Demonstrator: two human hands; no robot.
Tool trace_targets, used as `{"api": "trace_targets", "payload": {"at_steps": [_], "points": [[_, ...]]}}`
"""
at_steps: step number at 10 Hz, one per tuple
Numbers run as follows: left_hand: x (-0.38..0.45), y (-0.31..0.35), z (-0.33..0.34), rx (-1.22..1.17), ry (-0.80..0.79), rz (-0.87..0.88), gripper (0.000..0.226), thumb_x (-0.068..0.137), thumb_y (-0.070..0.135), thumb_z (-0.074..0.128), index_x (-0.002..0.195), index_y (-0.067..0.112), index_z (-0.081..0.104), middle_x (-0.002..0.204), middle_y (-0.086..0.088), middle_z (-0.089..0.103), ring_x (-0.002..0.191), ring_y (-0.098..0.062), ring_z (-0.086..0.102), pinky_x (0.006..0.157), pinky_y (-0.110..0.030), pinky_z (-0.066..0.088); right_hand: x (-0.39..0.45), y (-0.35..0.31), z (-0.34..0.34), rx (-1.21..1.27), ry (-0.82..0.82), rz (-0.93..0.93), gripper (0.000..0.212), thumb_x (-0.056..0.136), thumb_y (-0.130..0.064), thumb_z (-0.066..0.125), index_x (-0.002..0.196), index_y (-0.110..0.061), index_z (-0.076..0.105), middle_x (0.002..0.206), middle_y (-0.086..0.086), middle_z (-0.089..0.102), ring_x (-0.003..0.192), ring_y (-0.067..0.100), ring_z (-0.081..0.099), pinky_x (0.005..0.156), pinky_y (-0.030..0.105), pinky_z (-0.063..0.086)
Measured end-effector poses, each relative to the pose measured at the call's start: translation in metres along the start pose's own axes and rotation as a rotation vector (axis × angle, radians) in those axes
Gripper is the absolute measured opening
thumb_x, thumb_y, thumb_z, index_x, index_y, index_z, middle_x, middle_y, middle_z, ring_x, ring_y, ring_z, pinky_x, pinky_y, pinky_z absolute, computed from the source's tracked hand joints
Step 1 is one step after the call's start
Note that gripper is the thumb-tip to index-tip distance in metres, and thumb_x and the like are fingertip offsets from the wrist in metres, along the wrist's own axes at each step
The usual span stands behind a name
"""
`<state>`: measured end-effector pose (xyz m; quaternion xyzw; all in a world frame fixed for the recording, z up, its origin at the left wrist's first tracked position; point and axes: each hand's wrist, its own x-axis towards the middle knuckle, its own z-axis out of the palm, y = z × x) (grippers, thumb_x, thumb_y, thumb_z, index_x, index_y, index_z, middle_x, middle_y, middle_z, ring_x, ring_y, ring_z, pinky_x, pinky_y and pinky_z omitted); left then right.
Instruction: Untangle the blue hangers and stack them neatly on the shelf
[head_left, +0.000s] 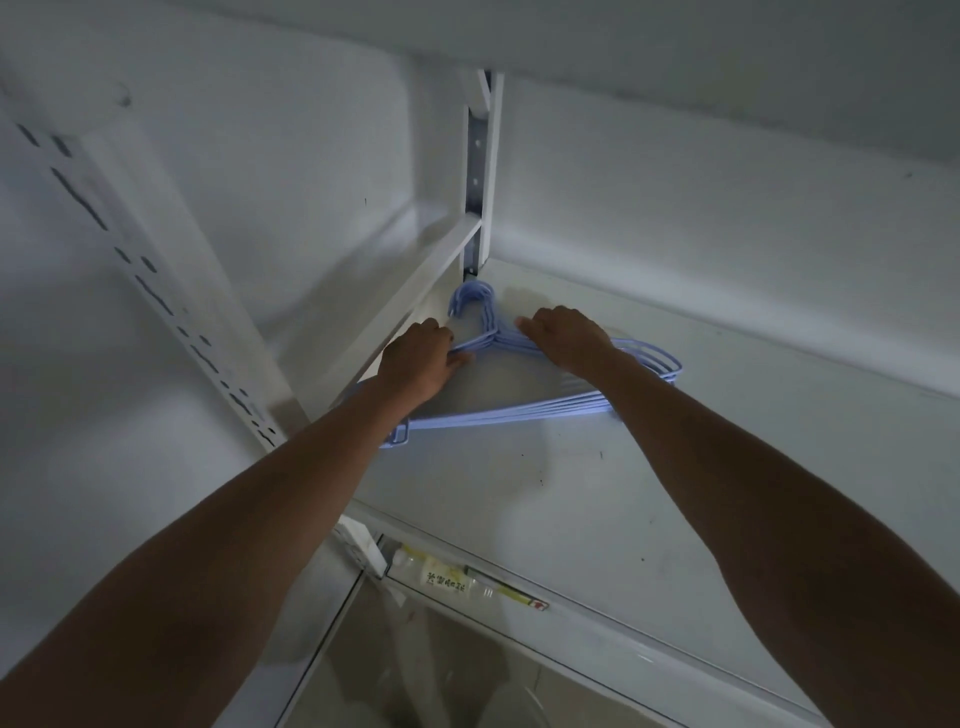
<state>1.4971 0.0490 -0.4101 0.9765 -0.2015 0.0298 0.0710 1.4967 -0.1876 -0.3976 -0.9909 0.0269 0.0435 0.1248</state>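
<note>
Both forearms reach over the shelf (597, 499), left hand (415, 364) pinching and right hand (566, 338) curled onto blue hangers (519, 413) by the corner post (480, 171), probably squaring the stack.

Two bare forearms, no sleeves visible. Left hand (415, 364) and right hand (569, 340) bare: no gloves, rings, watch or wristbands seen.

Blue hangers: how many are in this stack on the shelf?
About 5, judging by the bottom bars; the overlap prevents an exact count. All the thin blue wire hangers lie stacked on the white shelf, hooks toward the back corner post, under the left hand and right hand.
</note>
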Motion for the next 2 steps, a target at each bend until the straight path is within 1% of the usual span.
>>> {"api": "trace_targets", "payload": {"at_steps": [1, 2], "points": [[-0.012, 0.01, -0.015, 0.058, 0.069, 0.099, 0.052, 0.104, 0.05, 0.043, 0.124, 0.004, 0.057, 0.117, -0.017, 0.061, 0.107, -0.034, 0.061, 0.084, -0.045, 0.052, -0.022, -0.002, -0.007, 0.025, 0.151, -0.018, 0.05, 0.104, -0.056, 0.043, 0.124, -0.016, 0.064, 0.125, 0.015, 0.065, 0.121, 0.035, 0.058, 0.101, 0.044, 0.044], [-0.016, 0.02, -0.039, 0.046, 0.1, 0.115, 0.053, 0.105, 0.047, 0.039, 0.13, 0.003, 0.053, 0.122, -0.019, 0.061, 0.109, -0.036, 0.06, 0.085, -0.046, 0.051, -0.039, -0.012, -0.02, 0.05, 0.18, 0.011, 0.048, 0.105, -0.052, 0.042, 0.131, -0.015, 0.062, 0.13, 0.015, 0.063, 0.125, 0.035, 0.055, 0.104, 0.043, 0.042]]}}
